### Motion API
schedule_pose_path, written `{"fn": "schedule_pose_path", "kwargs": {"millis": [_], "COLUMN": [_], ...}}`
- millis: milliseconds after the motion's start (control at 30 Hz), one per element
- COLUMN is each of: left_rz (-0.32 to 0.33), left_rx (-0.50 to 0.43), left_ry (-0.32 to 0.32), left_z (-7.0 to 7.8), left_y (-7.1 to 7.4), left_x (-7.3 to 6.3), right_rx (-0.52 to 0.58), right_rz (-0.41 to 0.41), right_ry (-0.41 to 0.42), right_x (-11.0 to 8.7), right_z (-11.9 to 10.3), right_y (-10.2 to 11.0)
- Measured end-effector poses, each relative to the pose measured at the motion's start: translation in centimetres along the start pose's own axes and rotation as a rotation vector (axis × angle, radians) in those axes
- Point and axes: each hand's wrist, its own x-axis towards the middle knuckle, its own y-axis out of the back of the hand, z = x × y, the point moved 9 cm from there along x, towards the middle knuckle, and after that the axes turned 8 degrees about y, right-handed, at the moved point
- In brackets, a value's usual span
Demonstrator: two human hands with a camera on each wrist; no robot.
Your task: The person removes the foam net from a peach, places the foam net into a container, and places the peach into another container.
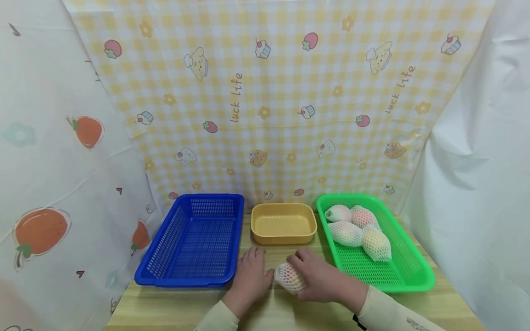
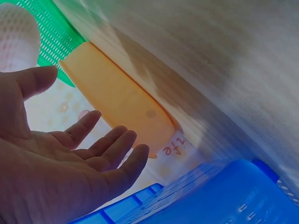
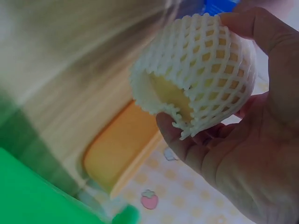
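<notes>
My right hand (image 1: 322,278) holds a round fruit in a white foam net (image 1: 289,278) just above or on the table, at the front middle. In the right wrist view, thumb and fingers grip the netted fruit (image 3: 205,70) from the sides, and yellowish skin shows through the net's open end. To the left of the fruit is my left hand (image 1: 250,276), near the blue basket's right front corner. Its fingers look loosely bent and hold nothing in the left wrist view, where the palm of the left hand (image 2: 65,163) shows.
At the left stands a blue basket (image 1: 188,281) with nothing in it. A yellow tub (image 1: 284,240) sits at the back middle. The green basket (image 1: 407,250) on the right has several netted fruits (image 1: 376,243) near its back. A checked cloth (image 1: 265,92) hangs behind the table.
</notes>
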Motion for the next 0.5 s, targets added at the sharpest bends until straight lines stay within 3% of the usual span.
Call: {"fn": "schedule_pose_path", "kwargs": {"millis": [233, 500], "left_rz": [0.004, 0.003], "left_rx": [-0.014, 0.011], "left_ry": [-0.015, -0.017], "left_z": [0.3, 0.2], "left_y": [0.3, 0.0], "left_x": [-0.2, -0.3], "right_rx": [-0.023, -0.037], "right_rz": [-0.026, -0.031], "right_ry": [-0.049, -0.054], "right_x": [0.0, -0.1], "right_z": [1.0, 1.3], "right_y": [-2.0, -2.6]}}
